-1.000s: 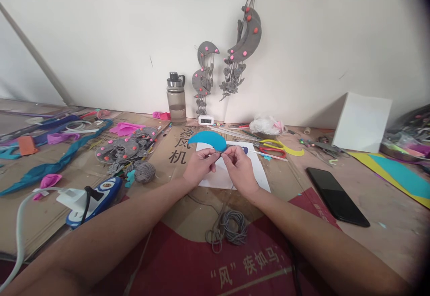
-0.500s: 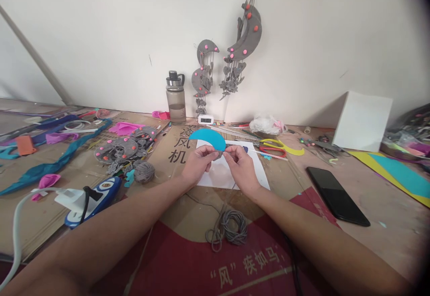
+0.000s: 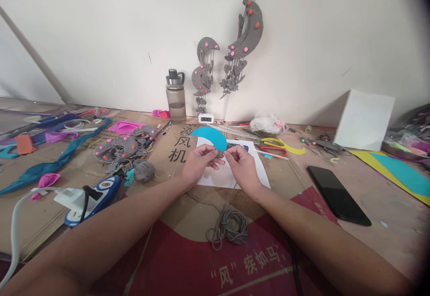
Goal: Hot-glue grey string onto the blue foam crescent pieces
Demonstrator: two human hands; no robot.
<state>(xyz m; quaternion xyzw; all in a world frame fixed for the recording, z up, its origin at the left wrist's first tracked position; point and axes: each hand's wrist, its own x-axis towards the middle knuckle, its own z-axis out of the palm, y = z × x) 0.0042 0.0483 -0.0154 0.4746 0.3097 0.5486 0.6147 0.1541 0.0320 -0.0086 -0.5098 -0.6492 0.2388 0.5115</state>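
Note:
A blue crescent cutout is held up over a white sheet, its curved back upward. My left hand pinches its lower edge between thumb and forefinger, other fingers partly stretched out. At the crescent's right tip, the thumb and forefinger of my right hand are closed. A bit of grey yarn shows between the hands, and a strand hangs below my right hand; the exact pinch is partly hidden. Closer to me lies a coiled bundle of grey yarn with a loose strand running up to the left.
Red- and yellow-handled scissors lie behind the sheet. A phone rests at right, a grey yarn ball and a blue power strip at left. A water bottle stands near the wall, beside hanging grey crescent ornaments.
The blue crescent has tilted slightly, its right tip lower. Some fingers of my left hand have stretched out beneath it. The view has shifted a little.

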